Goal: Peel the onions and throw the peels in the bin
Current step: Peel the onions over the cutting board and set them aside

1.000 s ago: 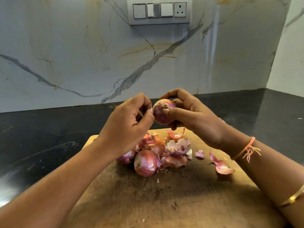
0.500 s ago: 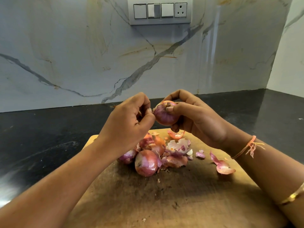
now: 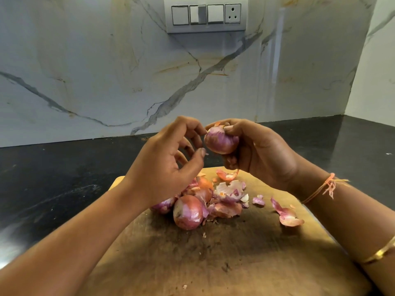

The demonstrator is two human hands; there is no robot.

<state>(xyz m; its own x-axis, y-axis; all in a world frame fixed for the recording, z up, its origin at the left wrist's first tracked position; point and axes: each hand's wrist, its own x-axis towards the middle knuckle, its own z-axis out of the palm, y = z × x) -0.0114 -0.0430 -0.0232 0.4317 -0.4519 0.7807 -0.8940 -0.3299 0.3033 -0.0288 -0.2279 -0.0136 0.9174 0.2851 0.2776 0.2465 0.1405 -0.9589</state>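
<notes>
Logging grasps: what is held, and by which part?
Right hand grips an onion round its right side and underside. Left hand touches its top with a fingertip; pinching cannot be told.

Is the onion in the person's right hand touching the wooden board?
Apart. The head view shows the right hand holding the onion up, its fingers curled beneath it, clear of the wooden board below.

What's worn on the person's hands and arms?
No gloves or sleeves in view on the left hand or right hand. Right wrist: an orange thread with frayed loose ends. Higher up that forearm: a thin gold bangle.
</notes>
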